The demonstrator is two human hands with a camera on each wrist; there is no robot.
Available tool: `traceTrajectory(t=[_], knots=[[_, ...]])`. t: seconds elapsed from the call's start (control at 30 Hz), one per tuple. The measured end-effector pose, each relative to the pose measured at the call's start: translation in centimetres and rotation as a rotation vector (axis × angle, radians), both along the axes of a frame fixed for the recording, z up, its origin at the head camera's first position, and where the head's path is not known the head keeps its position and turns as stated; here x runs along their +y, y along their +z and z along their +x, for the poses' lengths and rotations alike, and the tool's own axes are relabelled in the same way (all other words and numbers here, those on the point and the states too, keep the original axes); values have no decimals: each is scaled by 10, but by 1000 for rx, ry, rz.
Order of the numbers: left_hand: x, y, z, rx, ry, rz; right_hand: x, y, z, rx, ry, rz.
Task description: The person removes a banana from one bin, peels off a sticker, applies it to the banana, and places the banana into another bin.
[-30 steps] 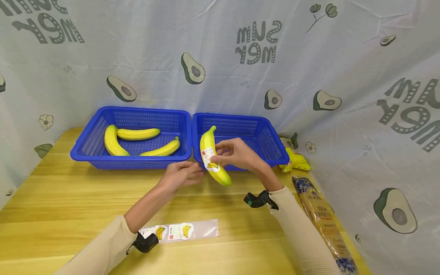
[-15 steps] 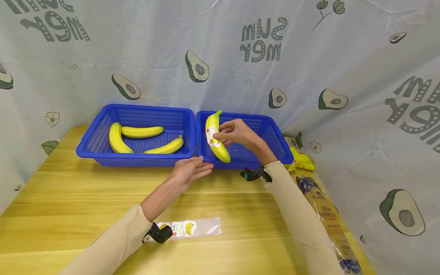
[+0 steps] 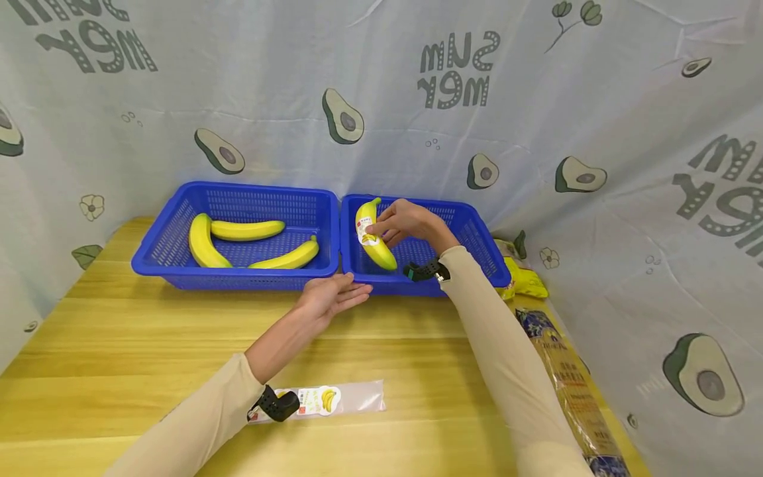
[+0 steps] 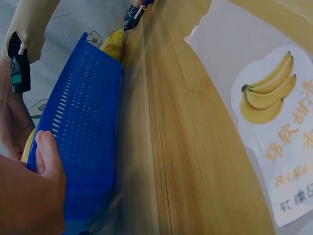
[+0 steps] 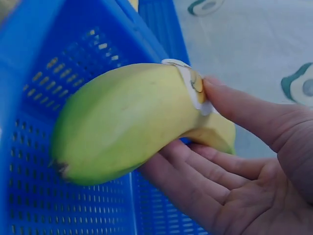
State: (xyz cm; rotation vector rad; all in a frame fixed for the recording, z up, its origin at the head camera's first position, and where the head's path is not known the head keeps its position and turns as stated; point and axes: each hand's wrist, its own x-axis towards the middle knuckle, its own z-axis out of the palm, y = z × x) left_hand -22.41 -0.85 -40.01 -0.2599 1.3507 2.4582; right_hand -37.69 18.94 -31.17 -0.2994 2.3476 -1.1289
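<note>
My right hand [image 3: 408,220] pinches a banana [image 3: 381,254] with a white label [image 3: 365,232] on it, thumb on the label and fingers behind. In the right wrist view the banana [image 5: 117,122] hangs inside the right blue basket [image 5: 29,147], its green tip toward the camera. The fingers of my left hand [image 3: 328,296] are fairly straight and touch the front rim of the right basket [image 3: 429,289], near where the two baskets meet. In the left wrist view the left hand [image 4: 41,181] lies against the basket's wall [image 4: 83,112].
The left blue basket [image 3: 238,281] holds three bananas [image 3: 247,230]. A clear strip of banana labels [image 3: 328,399] lies on the wooden table [image 3: 149,344] in front. A long printed packet [image 3: 566,377] and a yellow packet [image 3: 527,281] lie at right. A patterned curtain [image 3: 268,66] hangs behind.
My right hand has carried the labelled banana from in front of the right basket up and over its rim, then lower inside. The left hand has shifted onto that basket's front edge, fingers straighter.
</note>
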Motion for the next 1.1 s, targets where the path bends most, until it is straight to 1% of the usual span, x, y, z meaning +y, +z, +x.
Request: traceTrajectory(t=[0.1,0.23,0.37,0.53,0.73,0.83,0.97,1.1], knots=[[-2,-1,0,4,-2,-12,-4,-3,-10,-47,28,26],[-3,-1,1,5,-3,-33,-8,-6,-19,-107,50,52],[-3,-2,1,20,-4,-42,-12,-10,-25,-144,30,69],[-3,-3,0,18,-8,-46,-15,-18,-32,-163,0,116],[-4,-6,-1,31,-12,-31,-16,-31,-36,-218,-29,174],[-4,-5,0,30,-9,-33,-19,-33,-37,-236,-39,166],[-5,-4,1,25,-3,-41,-24,-36,-35,-254,-26,164],[-5,-4,1,33,-5,-47,-27,-39,-36,-253,-21,174]])
